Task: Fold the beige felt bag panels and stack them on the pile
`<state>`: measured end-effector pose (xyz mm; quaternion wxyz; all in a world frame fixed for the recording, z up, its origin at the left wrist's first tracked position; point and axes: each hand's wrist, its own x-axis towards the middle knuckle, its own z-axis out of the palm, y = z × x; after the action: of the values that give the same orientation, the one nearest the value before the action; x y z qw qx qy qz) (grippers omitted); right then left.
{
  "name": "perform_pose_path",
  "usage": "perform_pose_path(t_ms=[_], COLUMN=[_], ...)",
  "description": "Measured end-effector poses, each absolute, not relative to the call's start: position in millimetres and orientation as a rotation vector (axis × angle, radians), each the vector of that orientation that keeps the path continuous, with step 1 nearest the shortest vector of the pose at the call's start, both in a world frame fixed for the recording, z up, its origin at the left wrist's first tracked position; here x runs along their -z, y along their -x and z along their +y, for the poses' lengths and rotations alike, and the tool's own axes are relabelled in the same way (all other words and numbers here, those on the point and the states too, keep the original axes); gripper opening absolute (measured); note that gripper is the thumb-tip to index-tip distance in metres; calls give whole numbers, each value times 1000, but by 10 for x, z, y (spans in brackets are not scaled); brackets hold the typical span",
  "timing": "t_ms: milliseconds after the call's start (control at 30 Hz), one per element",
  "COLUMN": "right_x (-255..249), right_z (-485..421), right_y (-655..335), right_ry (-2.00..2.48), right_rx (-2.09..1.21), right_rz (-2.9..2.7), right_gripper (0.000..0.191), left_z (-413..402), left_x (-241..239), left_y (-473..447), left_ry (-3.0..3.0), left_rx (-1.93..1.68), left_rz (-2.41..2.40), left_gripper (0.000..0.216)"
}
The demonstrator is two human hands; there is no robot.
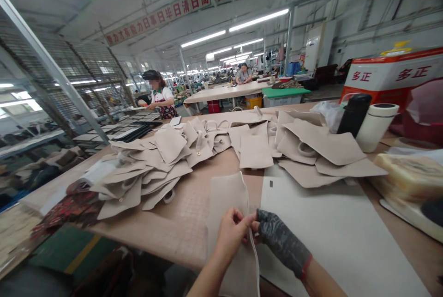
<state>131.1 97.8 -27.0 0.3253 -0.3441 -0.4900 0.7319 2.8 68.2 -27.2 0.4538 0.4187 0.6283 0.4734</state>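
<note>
A beige leather-like panel lies in front of me, with a pale edge running along its right side. My left hand is closed on that edge, thumb and fingers pinched together. Meeting it from the right, my right hand wears a dark grey fingerless glove with a red cuff and pinches the same edge. The fingertips of both hands nearly touch, and any small item between them is hidden. Under the right forearm spreads a large off-white sheet, with a small dark rectangular piece near its top left corner.
Heaps of similar beige pieces, some with loop handles, lie left and right across the table. A black bottle, a white tumbler and a yellowish machine stand at right. Two people work farther back.
</note>
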Motion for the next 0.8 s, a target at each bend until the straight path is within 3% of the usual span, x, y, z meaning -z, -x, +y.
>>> perform_pose_path(t_ms=[333, 533, 667, 800], right_x=[114, 57, 167, 344], right_z=[950, 927, 1000, 1207], right_y=[-1229, -1139, -1167, -1388], right_ry=[909, 981, 1055, 1182], right_rx=[-1888, -1793, -1640, -1447], right_rz=[-1304, -1375, -1457, -1444], right_gripper=[30, 25, 20, 13], left_z=[536, 411, 347, 299], left_x=[110, 40, -23, -165], left_y=[138, 125, 150, 323], left_ry=[-1028, -1401, -1575, -1304], left_rx=[-1127, -1061, -1068, -1328], left_rz=[1405, 1736, 1925, 1849], left_gripper=[41, 12, 18, 20])
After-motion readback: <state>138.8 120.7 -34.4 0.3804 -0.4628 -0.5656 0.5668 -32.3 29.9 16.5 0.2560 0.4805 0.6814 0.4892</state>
